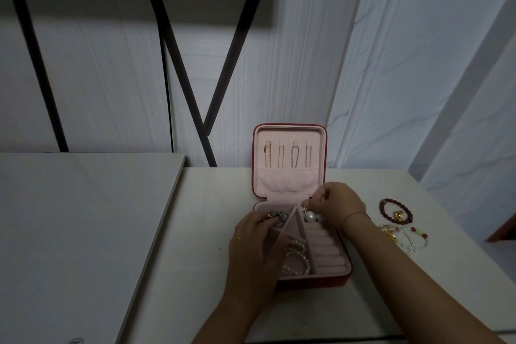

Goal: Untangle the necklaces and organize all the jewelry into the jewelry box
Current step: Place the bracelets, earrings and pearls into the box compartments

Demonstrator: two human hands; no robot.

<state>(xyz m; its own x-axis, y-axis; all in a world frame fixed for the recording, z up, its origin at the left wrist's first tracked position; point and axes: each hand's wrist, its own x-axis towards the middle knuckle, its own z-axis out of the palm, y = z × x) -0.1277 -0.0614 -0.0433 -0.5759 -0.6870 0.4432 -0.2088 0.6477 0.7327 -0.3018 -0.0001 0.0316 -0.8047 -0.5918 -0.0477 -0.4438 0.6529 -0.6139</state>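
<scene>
While the right hand [339, 204] pinches a small cross charm [304, 209] over the far compartment of the jewelry box [315, 283] (a pearl [310, 216] just beside), the left hand [255, 240] rests on its left side, grip unclear; loose bracelets [395, 211] lie rightward.

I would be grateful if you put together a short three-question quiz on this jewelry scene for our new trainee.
1. True or false: the lid of the jewelry box stands open.
2. How many chains hang inside the lid? A two, B four, C six.
3. Fill in: the ___ hand pinches a small pendant over the box's far compartment.

Key: 1 true; 2 B; 3 right hand.
</scene>
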